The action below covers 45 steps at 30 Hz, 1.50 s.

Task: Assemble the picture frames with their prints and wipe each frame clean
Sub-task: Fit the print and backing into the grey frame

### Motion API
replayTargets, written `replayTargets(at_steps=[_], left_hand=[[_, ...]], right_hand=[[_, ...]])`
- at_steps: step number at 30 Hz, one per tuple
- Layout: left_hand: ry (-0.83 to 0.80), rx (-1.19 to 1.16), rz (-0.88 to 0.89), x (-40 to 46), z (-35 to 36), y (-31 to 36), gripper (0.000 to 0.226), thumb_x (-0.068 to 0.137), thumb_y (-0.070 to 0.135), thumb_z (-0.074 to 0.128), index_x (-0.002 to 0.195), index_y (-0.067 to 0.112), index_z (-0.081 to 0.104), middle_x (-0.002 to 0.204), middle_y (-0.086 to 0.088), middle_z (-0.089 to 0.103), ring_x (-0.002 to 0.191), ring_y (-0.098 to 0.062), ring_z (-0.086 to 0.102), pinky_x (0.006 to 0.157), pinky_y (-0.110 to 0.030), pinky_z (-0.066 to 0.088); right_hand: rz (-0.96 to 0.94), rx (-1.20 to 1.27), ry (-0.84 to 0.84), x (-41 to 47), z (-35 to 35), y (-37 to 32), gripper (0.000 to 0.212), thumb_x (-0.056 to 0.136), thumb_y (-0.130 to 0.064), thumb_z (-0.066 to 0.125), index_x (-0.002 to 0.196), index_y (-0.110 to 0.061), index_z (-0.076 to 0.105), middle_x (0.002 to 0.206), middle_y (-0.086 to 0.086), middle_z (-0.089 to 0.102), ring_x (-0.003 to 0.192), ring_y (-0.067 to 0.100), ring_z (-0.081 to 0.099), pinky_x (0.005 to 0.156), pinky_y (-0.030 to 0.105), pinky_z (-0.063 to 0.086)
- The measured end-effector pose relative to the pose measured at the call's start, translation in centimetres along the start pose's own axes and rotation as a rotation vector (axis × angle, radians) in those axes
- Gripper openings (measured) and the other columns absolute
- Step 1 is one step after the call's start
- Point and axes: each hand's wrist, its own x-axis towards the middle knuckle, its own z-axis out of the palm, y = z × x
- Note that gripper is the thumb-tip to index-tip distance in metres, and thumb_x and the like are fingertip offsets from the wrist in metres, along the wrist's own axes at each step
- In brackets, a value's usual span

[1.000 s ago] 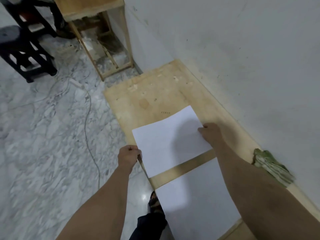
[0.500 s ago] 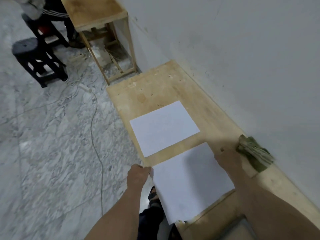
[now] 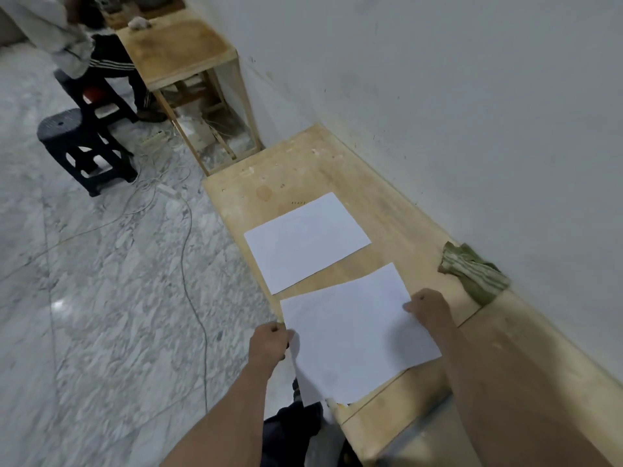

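Note:
Two white sheets lie on the wooden bench [image 3: 387, 210] along the wall. The far sheet [image 3: 305, 241] lies flat and alone. My left hand [image 3: 269, 343] pinches the left edge of the near sheet [image 3: 357, 335], which hangs past the bench's front edge. My right hand [image 3: 428, 310] grips the same sheet at its right edge. A green striped cloth [image 3: 473, 273] lies crumpled against the wall, just right of my right hand. No frame shows clearly; a grey flat thing [image 3: 428, 436] at the bottom is partly hidden by my right arm.
A second wooden table [image 3: 178, 50] stands farther along the wall. A black plastic stool [image 3: 82, 146] and a seated person [image 3: 84, 45] are on the marble floor at upper left. White cables [image 3: 188, 264] trail across the floor beside the bench.
A second ago both hands held the far sheet; they let it go and took the near sheet by its edges, pulling it slightly toward me. My view lifted.

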Motion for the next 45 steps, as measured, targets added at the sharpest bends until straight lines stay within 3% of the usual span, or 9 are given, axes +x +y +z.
replayTargets(at_steps=[2, 7, 16, 22, 27, 30, 37, 42, 45], left_hand=[[0.006, -0.039, 0.014, 0.0, -0.7, 0.7, 0.026, 0.090, 0.009, 0.064, 0.069, 0.008, 0.049, 0.077, -0.017, 0.061, 0.071, -0.025, 0.058, 0.062, -0.037, 0.047], [-0.042, -0.026, 0.070, -0.7, -0.7, 4.9, 0.017, 0.081, 0.001, 0.070, 0.067, 0.006, 0.061, 0.076, -0.015, 0.069, 0.071, -0.029, 0.063, 0.066, -0.037, 0.050], [-0.392, 0.298, 0.364, -4.5, 8.8, 9.7, 0.045, 0.075, 0.005, 0.070, 0.037, 0.018, 0.049, 0.050, -0.001, 0.050, 0.058, -0.023, 0.046, 0.063, -0.033, 0.040], [-0.657, 0.532, 0.435, -10.8, 15.3, 5.6, 0.012, 0.070, 0.007, 0.073, 0.069, 0.014, 0.064, 0.078, 0.002, 0.067, 0.076, -0.028, 0.065, 0.077, -0.037, 0.055], [-0.671, 0.666, 0.509, -14.0, 17.2, 3.0, 0.014, 0.075, 0.007, 0.070, 0.079, 0.021, 0.070, 0.089, 0.001, 0.073, 0.092, -0.025, 0.069, 0.087, -0.033, 0.053], [-0.644, 0.724, 0.532, -15.2, 17.6, 2.2, 0.022, 0.077, 0.007, 0.065, 0.070, 0.027, 0.066, 0.079, 0.001, 0.070, 0.091, -0.028, 0.069, 0.082, -0.030, 0.052], [-0.486, 0.810, 0.565, -16.6, 18.5, 1.0, 0.029, 0.082, 0.011, 0.057, 0.063, 0.031, 0.063, 0.088, -0.002, 0.069, 0.087, -0.029, 0.061, 0.076, -0.022, 0.041], [-0.432, 0.849, 0.592, -16.7, 20.1, 0.4, 0.022, 0.083, 0.014, 0.060, 0.088, 0.023, 0.078, 0.098, -0.004, 0.075, 0.097, -0.032, 0.065, 0.078, -0.024, 0.046], [-0.398, 0.837, 0.573, -16.9, 20.9, 0.2, 0.025, 0.085, 0.013, 0.059, 0.095, 0.024, 0.079, 0.102, -0.005, 0.074, 0.095, -0.031, 0.064, 0.078, -0.025, 0.046]], right_hand=[[0.027, 0.076, -0.051, -0.9, -1.1, 0.3, 0.019, 0.088, -0.017, 0.061, 0.073, -0.009, 0.053, 0.090, 0.013, 0.059, 0.091, 0.030, 0.060, 0.075, 0.034, 0.043], [0.189, 0.416, -0.074, -4.8, -5.6, 3.1, 0.016, 0.087, -0.010, 0.064, 0.074, -0.017, 0.060, 0.080, 0.004, 0.062, 0.070, 0.019, 0.059, 0.064, 0.027, 0.050], [0.546, 0.812, 0.350, -18.5, -6.2, 16.2, 0.010, 0.080, -0.006, 0.075, 0.078, 0.003, 0.070, 0.080, 0.016, 0.064, 0.074, 0.029, 0.056, 0.067, 0.038, 0.045], [0.825, 1.069, 0.555, -30.7, -0.7, 23.5, 0.010, 0.076, 0.003, 0.071, 0.069, 0.001, 0.064, 0.062, 0.013, 0.062, 0.055, 0.026, 0.056, 0.054, 0.030, 0.045], [0.914, 1.127, 0.585, -34.1, 2.5, 26.6, 0.020, 0.078, 0.002, 0.068, 0.063, -0.003, 0.056, 0.058, 0.013, 0.053, 0.051, 0.022, 0.044, 0.050, 0.029, 0.032], [0.930, 1.144, 0.594, -34.1, 3.3, 27.9, 0.019, 0.076, 0.001, 0.072, 0.066, -0.004, 0.055, 0.065, 0.016, 0.056, 0.056, 0.024, 0.048, 0.054, 0.034, 0.035], [0.876, 1.144, 0.628, -31.8, 2.9, 29.6, 0.009, 0.077, 0.008, 0.064, 0.073, 0.002, 0.059, 0.073, 0.020, 0.059, 0.063, 0.028, 0.054, 0.058, 0.033, 0.041], [0.907, 1.134, 0.611, -30.2, 2.5, 31.3, 0.015, 0.076, 0.003, 0.067, 0.089, 0.007, 0.061, 0.090, 0.026, 0.064, 0.083, 0.039, 0.065, 0.070, 0.043, 0.051], [0.894, 1.122, 0.577, -29.7, 2.2, 31.8, 0.020, 0.077, 0.001, 0.066, 0.094, 0.007, 0.058, 0.092, 0.025, 0.064, 0.076, 0.034, 0.062, 0.065, 0.040, 0.049]])
